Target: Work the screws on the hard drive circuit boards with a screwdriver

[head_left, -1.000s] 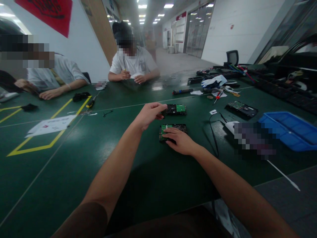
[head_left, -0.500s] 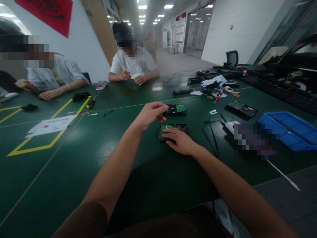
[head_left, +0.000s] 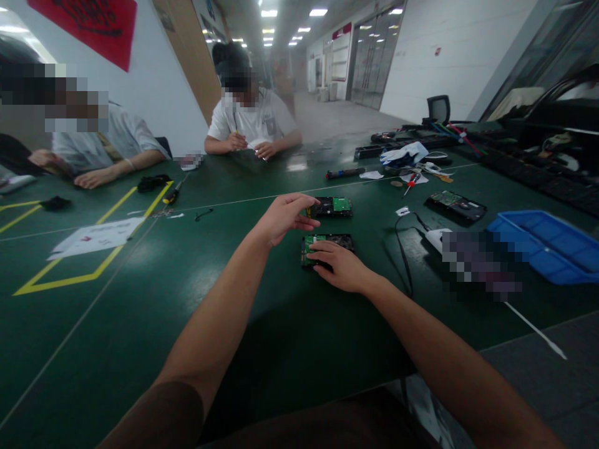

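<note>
My right hand (head_left: 337, 265) lies over a hard drive (head_left: 345, 239) on the green table, its fingers across the circuit-board side and its thumb at the near edge. My left hand (head_left: 290, 218) is raised just above and left of that drive. A small yellow-and-black piece, apparently a screwdriver handle (head_left: 309, 212), shows among its loosely curled fingers; the rest of it is hidden. A second hard drive (head_left: 340, 207), its green board facing up, lies just beyond the first.
At the right are another hard drive (head_left: 456, 207), a cable (head_left: 406, 262) and a blue tray (head_left: 552, 243). A dark screwdriver (head_left: 345, 173) and gloves (head_left: 405, 154) lie farther back. Another yellow-and-black screwdriver (head_left: 172, 193) is at left. Two people sit across the table.
The fingers of my left hand have straightened and spread somewhat around the yellow-and-black handle. My right hand and the hard drive beneath it have stayed in place.
</note>
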### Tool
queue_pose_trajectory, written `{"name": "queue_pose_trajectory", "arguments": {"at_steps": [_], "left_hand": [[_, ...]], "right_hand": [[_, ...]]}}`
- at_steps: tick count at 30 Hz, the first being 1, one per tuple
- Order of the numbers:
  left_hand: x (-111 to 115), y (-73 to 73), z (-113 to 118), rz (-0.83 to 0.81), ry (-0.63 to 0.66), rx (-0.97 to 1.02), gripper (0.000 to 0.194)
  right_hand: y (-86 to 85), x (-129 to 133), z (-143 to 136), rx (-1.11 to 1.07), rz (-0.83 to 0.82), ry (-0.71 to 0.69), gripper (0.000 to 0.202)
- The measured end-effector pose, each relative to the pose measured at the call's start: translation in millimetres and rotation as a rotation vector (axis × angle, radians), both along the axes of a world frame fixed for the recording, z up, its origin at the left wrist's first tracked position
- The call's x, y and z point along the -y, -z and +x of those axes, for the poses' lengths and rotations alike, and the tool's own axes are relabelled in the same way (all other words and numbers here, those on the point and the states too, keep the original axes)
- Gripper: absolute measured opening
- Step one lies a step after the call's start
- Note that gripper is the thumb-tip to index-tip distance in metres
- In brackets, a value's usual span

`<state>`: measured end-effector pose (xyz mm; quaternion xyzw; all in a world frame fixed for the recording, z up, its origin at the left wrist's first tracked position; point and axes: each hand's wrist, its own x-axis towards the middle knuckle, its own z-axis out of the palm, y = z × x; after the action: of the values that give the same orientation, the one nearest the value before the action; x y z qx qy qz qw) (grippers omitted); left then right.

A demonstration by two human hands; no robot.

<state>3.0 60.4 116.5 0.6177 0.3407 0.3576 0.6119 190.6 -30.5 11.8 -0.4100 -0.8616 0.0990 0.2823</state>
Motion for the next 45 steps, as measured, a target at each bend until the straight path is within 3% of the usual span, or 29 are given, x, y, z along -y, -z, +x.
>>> {"name": "queue_pose_trajectory", "arguments": {"at_steps": [31,45], "left_hand": [[-7.5,7.8,-3.1,0.166,-0.005,-0.055,0.022],[-3.9,3.3,-2.7,0.097,-0.003,-0.028,0.021]], "right_hand": [[-1.8,0.0,-1.4,0.009,-0.006,0.005,0.036],[0.8,-1.2,0.3,0.003,-0.003,-0.011,0.036]]}}
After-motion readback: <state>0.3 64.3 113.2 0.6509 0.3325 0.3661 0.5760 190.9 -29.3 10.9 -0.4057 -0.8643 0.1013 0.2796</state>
